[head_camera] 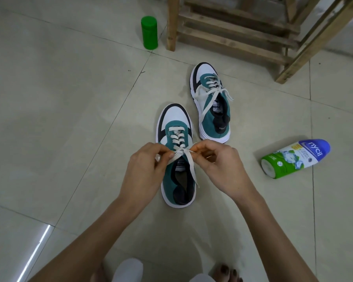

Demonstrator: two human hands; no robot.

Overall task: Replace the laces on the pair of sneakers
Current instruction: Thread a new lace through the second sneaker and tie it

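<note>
Pinching the white lace (180, 154) either side of its knot, left hand (145, 169) and right hand (218, 165) held one strand each, both grips pressed tight. Knot sat between the grips, over the near sneaker (171, 189) on the floor (69, 119). Beyond it the far sneaker (209, 127) stood apart.

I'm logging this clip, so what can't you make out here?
All in the head view:
Whether the lace on the near sneaker is knotted: the left hand and right hand pinch it and cover the crossing.
The wooden frame: cut off by the top edge.
Small print on the bottle: too small.
</note>
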